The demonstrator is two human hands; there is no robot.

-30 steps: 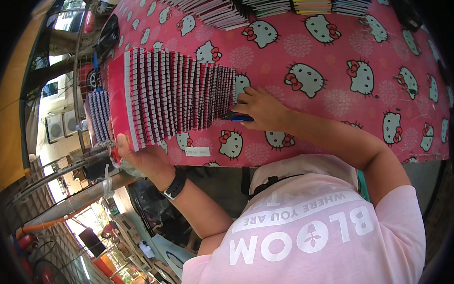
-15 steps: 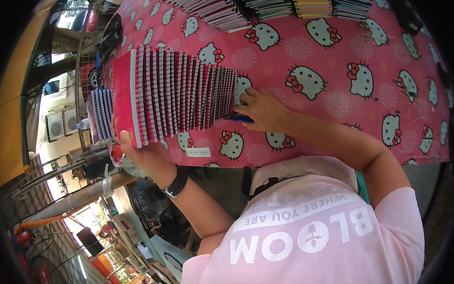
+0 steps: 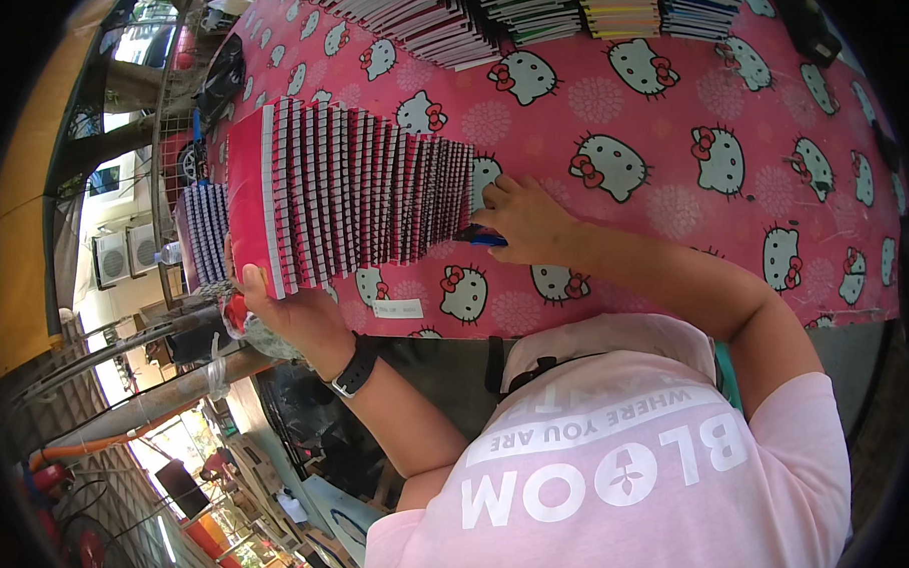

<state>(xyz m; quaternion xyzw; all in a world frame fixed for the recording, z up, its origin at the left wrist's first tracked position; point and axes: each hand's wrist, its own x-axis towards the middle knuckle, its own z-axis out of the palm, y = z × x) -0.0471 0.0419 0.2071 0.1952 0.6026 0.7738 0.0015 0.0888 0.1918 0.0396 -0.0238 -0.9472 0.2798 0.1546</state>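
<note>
A leaning row of spiral-bound notebooks (image 3: 356, 187) with a red-pink front cover fans across the left part of the table, wire bindings facing up. My left hand (image 3: 293, 315), with a dark watch on its wrist, grips the lower corner of the front notebook, thumb on the cover and fingers behind it. At the row's right end my right hand (image 3: 524, 221) is closed around a small blue-and-black handled tool (image 3: 486, 238). The tool's tip points at the last bindings and is mostly hidden, so I cannot make out its exact kind.
The table wears a pink cat-patterned cover (image 3: 670, 156). Several stacks of notebooks (image 3: 525, 11) line its far edge. More spiral-bound books (image 3: 202, 228) stand beyond the left edge. A white paper slip (image 3: 397, 309) lies near the front edge.
My right hand and the blue-handled tool have shifted very slightly at the row's right end, and less of the tool's dark part shows. My left hand keeps its grip.
</note>
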